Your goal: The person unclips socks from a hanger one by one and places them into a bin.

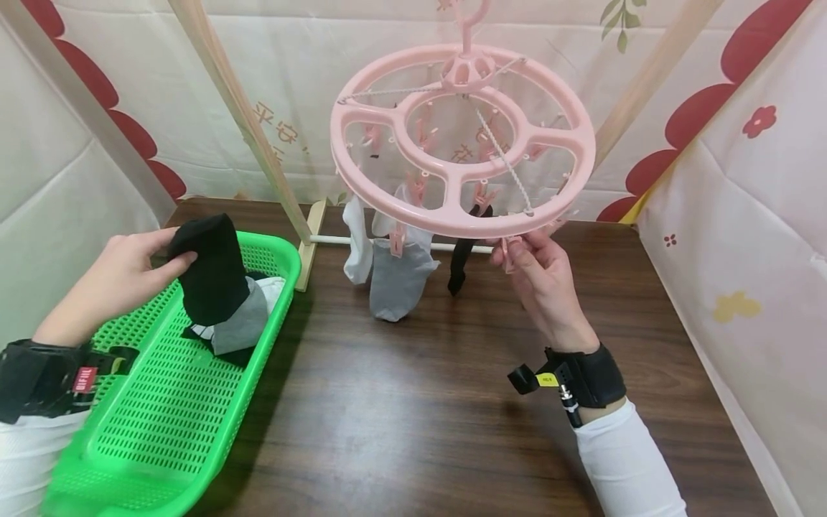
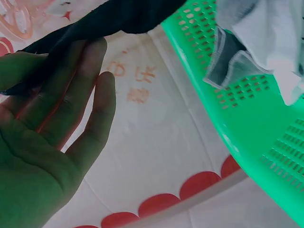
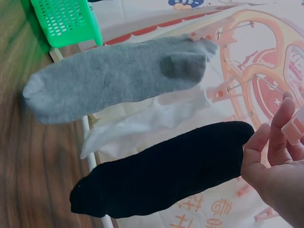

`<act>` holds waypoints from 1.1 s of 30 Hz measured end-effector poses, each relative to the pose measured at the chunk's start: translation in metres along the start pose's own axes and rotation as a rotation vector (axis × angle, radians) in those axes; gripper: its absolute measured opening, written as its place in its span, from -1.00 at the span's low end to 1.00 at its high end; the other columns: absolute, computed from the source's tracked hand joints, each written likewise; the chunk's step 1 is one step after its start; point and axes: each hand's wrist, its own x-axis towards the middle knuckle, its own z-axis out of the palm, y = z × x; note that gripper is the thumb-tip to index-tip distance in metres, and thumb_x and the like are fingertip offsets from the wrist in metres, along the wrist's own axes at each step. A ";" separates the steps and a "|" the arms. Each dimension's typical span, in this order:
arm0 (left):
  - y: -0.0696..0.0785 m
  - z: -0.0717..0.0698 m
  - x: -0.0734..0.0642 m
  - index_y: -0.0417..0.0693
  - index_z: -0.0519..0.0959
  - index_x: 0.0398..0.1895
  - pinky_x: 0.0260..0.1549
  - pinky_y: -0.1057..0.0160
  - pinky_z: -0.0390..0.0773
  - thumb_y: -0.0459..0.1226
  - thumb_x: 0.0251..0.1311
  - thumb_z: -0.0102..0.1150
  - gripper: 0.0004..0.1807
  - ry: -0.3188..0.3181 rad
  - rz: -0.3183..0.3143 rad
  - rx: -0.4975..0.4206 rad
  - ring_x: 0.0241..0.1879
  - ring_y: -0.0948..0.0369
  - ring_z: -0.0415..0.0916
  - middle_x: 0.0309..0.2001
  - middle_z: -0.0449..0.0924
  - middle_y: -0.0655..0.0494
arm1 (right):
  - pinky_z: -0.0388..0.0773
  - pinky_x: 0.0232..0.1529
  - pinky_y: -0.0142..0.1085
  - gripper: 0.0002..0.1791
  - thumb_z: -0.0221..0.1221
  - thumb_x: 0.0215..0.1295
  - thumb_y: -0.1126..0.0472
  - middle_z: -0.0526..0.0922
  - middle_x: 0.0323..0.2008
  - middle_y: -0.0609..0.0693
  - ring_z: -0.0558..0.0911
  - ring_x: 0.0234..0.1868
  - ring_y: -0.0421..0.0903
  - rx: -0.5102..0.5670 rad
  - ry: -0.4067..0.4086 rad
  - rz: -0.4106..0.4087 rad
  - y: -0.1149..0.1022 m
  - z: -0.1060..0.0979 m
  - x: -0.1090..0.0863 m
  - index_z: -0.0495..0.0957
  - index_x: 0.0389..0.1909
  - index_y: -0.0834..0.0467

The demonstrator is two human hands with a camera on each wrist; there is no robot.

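Observation:
My left hand pinches a black sock by its upper end, thumb in front, and the sock hangs over the green basket. Grey and white socks lie in the basket below it. At the front rim of a round pink drying hanger, my right hand grips a pink clip between thumb and fingers. Left of that hand, a black sock, a grey sock and a white sock hang from the hanger.
A wooden stand with a white crossbar rises behind the basket and hanger. Other pink clips dangle under the rings. Printed cloth walls enclose the brown table.

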 end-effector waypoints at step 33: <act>-0.011 0.010 0.006 -0.15 0.56 -0.11 -0.40 0.39 0.51 -0.39 0.15 0.30 -0.77 -0.227 -0.037 -0.072 -0.32 0.36 0.61 -0.26 0.67 0.02 | 0.45 -0.05 -0.33 -0.76 0.06 0.41 0.35 0.52 -0.23 0.10 0.53 -0.23 -0.03 -0.040 -0.030 -0.043 -0.008 -0.005 0.001 0.46 0.05 0.27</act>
